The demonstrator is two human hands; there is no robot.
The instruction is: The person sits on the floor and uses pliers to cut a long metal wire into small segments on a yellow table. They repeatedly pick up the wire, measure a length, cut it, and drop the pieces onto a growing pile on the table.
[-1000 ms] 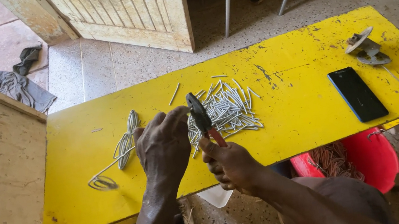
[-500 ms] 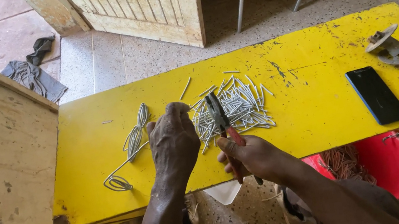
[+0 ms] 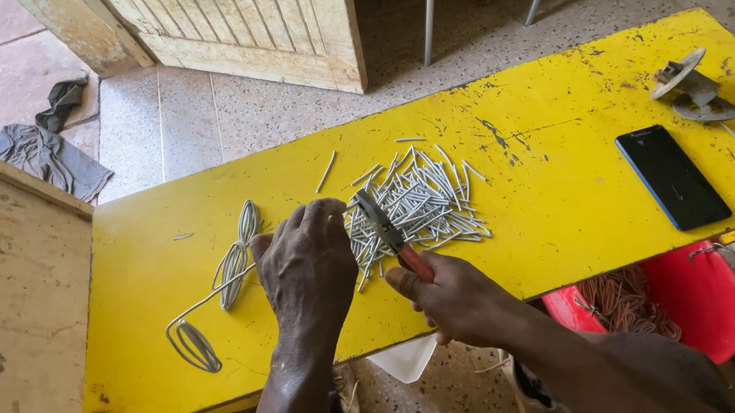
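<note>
Two bare hands over a yellow table (image 3: 549,109). Left hand (image 3: 307,270) closed on grey cable (image 3: 230,269), pressed to the tabletop. Right hand (image 3: 456,299) gripping red-handled cutters (image 3: 391,232), jaws at the cable beside a pile of cut pieces (image 3: 421,203). Black phone (image 3: 672,176) well apart, right.

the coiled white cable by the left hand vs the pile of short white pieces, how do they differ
The coiled white cable is one long length, looped into bundles; the pile of short white pieces is many loose straight sticks. The cable lies left of the left hand; the pile lies right of it, under the pliers. Both are white and rest on the yellow board.
</note>
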